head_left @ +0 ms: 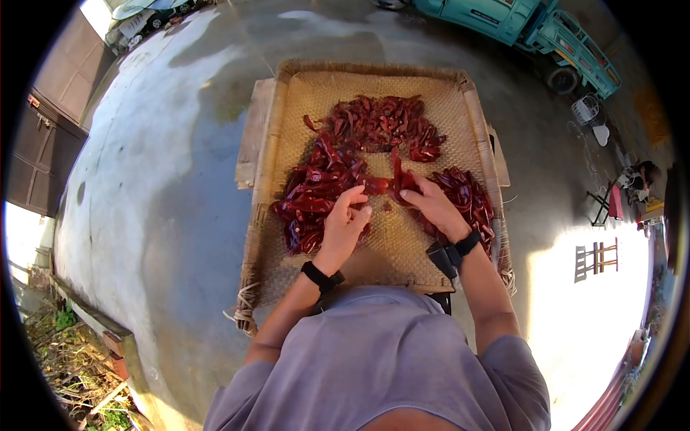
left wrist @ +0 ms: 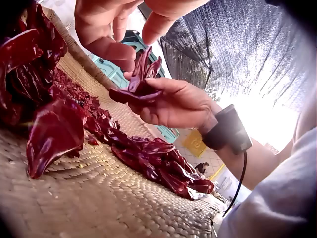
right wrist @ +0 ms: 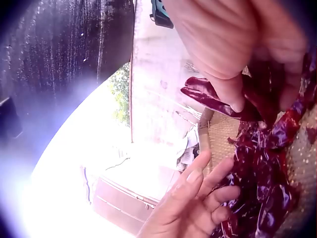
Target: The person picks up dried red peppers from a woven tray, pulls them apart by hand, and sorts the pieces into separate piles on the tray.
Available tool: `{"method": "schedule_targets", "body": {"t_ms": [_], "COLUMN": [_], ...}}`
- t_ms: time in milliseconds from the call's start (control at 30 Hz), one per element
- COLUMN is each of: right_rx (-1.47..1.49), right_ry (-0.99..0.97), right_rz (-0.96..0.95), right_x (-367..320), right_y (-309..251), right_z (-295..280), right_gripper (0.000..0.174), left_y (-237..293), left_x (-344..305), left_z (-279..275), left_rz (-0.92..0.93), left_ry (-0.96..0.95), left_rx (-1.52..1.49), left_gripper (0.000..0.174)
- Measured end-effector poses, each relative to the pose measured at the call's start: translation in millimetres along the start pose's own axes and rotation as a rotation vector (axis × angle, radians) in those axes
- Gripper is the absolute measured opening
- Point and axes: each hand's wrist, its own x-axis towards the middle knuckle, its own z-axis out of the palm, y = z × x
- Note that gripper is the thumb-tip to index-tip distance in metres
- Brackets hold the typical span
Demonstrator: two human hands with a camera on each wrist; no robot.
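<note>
My right hand [head_left: 435, 208] holds dark red dried chillies [left wrist: 141, 89], pinched between thumb and fingers above the woven tray [head_left: 392, 251]. Beside it on the left, my left hand [head_left: 345, 228] has its fingers loosely bent and holds nothing, as the right wrist view also shows [right wrist: 193, 203]. A pile of glossy red chillies [head_left: 309, 205] lies under and left of the left hand. Another pile [head_left: 467, 200] lies to the right, partly behind my right hand. At the tray's far side is a heap of smaller, darker pieces [head_left: 381, 122].
The tray's raised rim [head_left: 374, 67] surrounds the piles, and boards [head_left: 253, 133] stick out beneath it. On the concrete floor beyond stand a teal vehicle [head_left: 496, 18] at the back right and a small wooden stool [head_left: 606, 256] at the right.
</note>
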Motion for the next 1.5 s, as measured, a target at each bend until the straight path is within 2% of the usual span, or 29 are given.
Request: {"method": "schedule_targets", "body": {"t_ms": [100, 133, 233, 333, 400, 467, 567, 600, 700, 733, 767, 833, 933, 1000, 1100, 1167, 1200, 1300, 1367, 1433, 1500], "right_rx": [0.238, 0.170, -0.056, 0.080, 0.137, 0.161, 0.159, 0.109, 0.222, 0.188, 0.154, 0.086, -0.037, -0.142, -0.260, -0.248, -0.241, -0.601, -0.985, -1.230, -1.286], "right_ry": [-0.119, -0.151, -0.075, -0.040, -0.027, -0.027, 0.093, 0.133, 0.164, 0.124, 0.084, 0.033, 0.025, 0.062, 0.083, -0.011, -0.059, 0.148, 0.385, 0.526, 0.542], "right_rz": [-0.054, -0.034, -0.124, -0.005, 0.039, 0.025, 0.022, 0.001, 0.013, 0.022, 0.032, 0.011, -0.036, -0.011, -0.136, -0.231, -0.280, -0.155, -0.088, -0.092, -0.069], "right_x": [-9.4, -7.4, -2.4, -6.1, -7.5, -7.4, -6.5, -4.2, -0.5, 0.8, 2.2, 4.8, 8.0, 4.0, 8.9, 11.6, 14.3, 34.4, 53.5, 73.0, 84.9], "right_y": [2.7, 7.0, 22.9, 14.8, 13.6, 15.5, 14.7, 16.1, 12.8, 11.8, 10.8, 16.3, 23.7, 15.3, 17.6, 8.7, 2.5, -7.4, 18.3, 46.1, 76.5], "right_z": [38.1, 42.8, 58.5, 61.3, 62.4, 63.0, 61.0, 60.3, 66.9, 71.0, 75.6, 80.4, 84.4, 80.6, 82.3, 80.3, 77.8, 37.3, 11.0, -14.7, -31.2], "right_gripper": [0.054, 0.051, 0.044, 0.041, 0.040, 0.037, 0.034, 0.035, 0.036, 0.037, 0.038, 0.040, 0.043, 0.045, 0.047, 0.048, 0.048, 0.046, 0.043, 0.044, 0.042], "left_y": [0.9, 5.7, -7.3, -7.0, 0.0, 10.9, 15.8, 12.8, 7.1, 4.5, 2.3, -8.2, -9.9, -9.0, -4.0, -4.2, -9.8, -11.9, -11.7, -7.0, -8.3], "left_x": [-3.4, -4.5, -2.7, -2.6, -3.3, -3.0, -2.1, -1.7, 0.9, 1.0, 1.2, 3.1, 0.5, -0.4, -0.4, -1.8, -1.9, -2.1, -4.0, -5.7, -6.2], "left_z": [4.4, 2.3, -3.2, -16.1, -17.8, -20.1, -30.6, -39.3, -52.9, -52.9, -50.8, -55.5, -56.3, -57.0, -51.0, -42.1, -38.5, -35.6, -38.6, -35.2, -33.7], "left_rz": [-0.101, -0.140, 0.009, -0.171, -0.159, -0.179, -0.138, -0.118, -0.060, 0.056, 0.025, 0.055, 0.092, 0.081, 0.048, 0.056, 0.105, 0.144, 0.095, 0.064, 0.074], "left_ry": [0.012, 0.001, -0.005, -0.007, 0.014, 0.075, 0.217, 0.224, 0.325, 0.401, 0.544, 0.603, 0.571, 0.462, 0.360, 0.346, 0.401, 0.439, 0.391, 0.361, 0.323], "left_rx": [-0.040, -0.030, 0.055, -0.005, 0.013, 0.000, -0.019, 0.008, 0.104, 0.099, 0.191, 0.152, 0.083, -0.015, -0.032, -0.024, -0.026, -0.050, -0.018, -0.021, 0.001], "left_gripper": [0.054, 0.057, 0.043, 0.026, 0.021, 0.017, 0.016, 0.017, 0.022, 0.029, 0.034, 0.035, 0.032, 0.031, 0.029, 0.030, 0.031, 0.031, 0.031, 0.030, 0.027]}}
